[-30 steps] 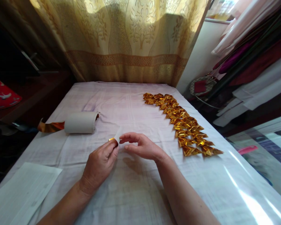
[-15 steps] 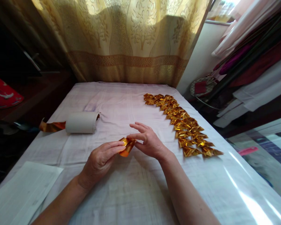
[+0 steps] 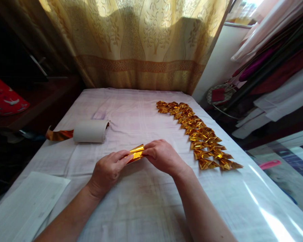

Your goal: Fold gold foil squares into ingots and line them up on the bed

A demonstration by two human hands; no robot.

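Note:
A small piece of shiny gold foil paper (image 3: 136,153) is pinched between both my hands just above the white cloth-covered table (image 3: 141,201). My left hand (image 3: 108,169) grips its left end with thumb and fingers. My right hand (image 3: 163,156) is closed over its right end, knuckles up. To the right, a long double row of folded gold foil pieces (image 3: 199,136) runs diagonally along the table.
A grey roll with a gold foil strip trailing left (image 3: 89,131) lies on the table's left side. White paper sheets (image 3: 25,205) sit at the near left corner. A gold curtain (image 3: 141,43) hangs behind. Stacked fabrics (image 3: 272,67) crowd the right.
A second ago the paper showed its white side, pinched upright. It has since been turned gold side up, and my right hand has closed down over its right end.

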